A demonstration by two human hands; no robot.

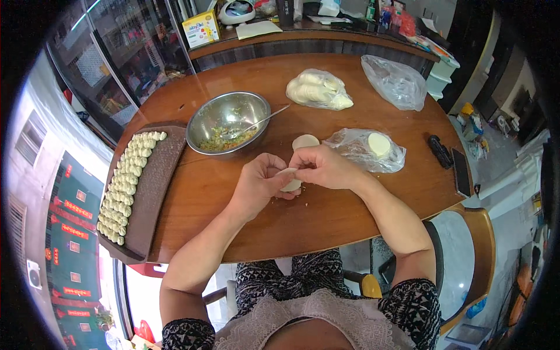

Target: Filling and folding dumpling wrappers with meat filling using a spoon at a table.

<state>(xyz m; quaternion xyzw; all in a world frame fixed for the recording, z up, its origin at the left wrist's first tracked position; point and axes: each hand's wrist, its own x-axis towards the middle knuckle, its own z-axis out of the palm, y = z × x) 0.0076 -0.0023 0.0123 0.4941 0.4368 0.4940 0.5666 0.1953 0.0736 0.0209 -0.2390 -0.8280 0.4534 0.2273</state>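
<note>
Between my hands, above the table, is a folded round dough wrapper [290, 185]. My left hand [262, 177] cradles it from the left, and the fingertips of my right hand [321, 165] pinch its upper edge. Whether filling lies inside it is hidden. Another round wrapper [305, 141] rests on the table just beyond my right fingers. Past my left hand stands a steel mixing bowl [245, 103], holding chopped filling [214, 139] and a metal spoon [258, 123]. Rows of finished dumplings [124, 186] line the left side of a dark tray [157, 192].
One wrapper [379, 145] lies on an opened plastic bag [350, 146] right of my hands. A bag of stacked wrappers [319, 89] and a crumpled clear bag [396, 83] sit farther back. Near the right edge lie a black object [440, 151] and a smartphone [461, 171].
</note>
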